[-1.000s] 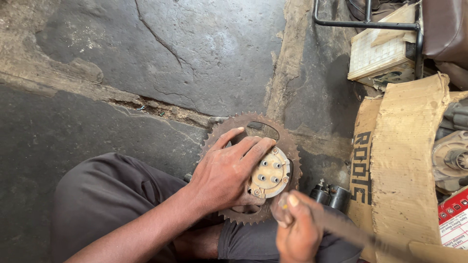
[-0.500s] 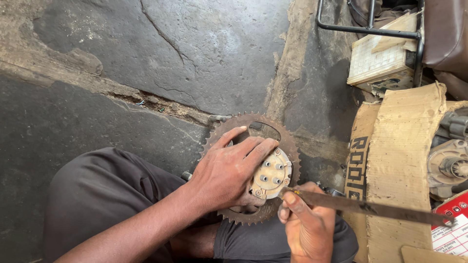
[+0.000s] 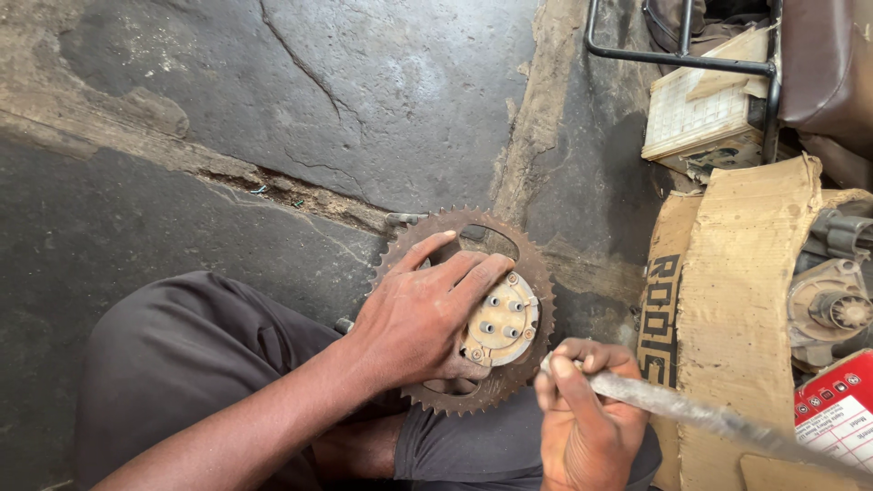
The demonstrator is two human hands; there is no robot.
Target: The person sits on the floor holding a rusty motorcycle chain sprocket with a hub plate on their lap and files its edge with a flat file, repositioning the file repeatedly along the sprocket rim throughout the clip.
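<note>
Down at the middle of the view, the left hand (image 3: 420,318) lay spread, fingers flat, over a rusty toothed sprocket (image 3: 473,305), pressing it against the person's lap rather than gripping it. The right hand (image 3: 587,423) was closed in a fist around one end of a long, flat metal file (image 3: 718,420), which ran off to the lower right corner; its near tip sat just beside the sprocket's lower right edge, whether touching could not be told. The sprocket was brown with rust, its teeth showing all round except where the left hand covered them, with an oval cutout near its top and a pale round hub plate (image 3: 502,320) carrying several small studs at its centre. Dark trousers (image 3: 209,364) framed the work from below. Beyond the sprocket's top edge the cracked concrete floor (image 3: 364,100) lay open to the left and ahead. To the right, room was tight: a torn sheet of cardboard (image 3: 737,300) lay near, with a grey motor part (image 3: 832,309) on it and a pale box (image 3: 705,114) under a dark metal frame (image 3: 677,59) farther off.
</note>
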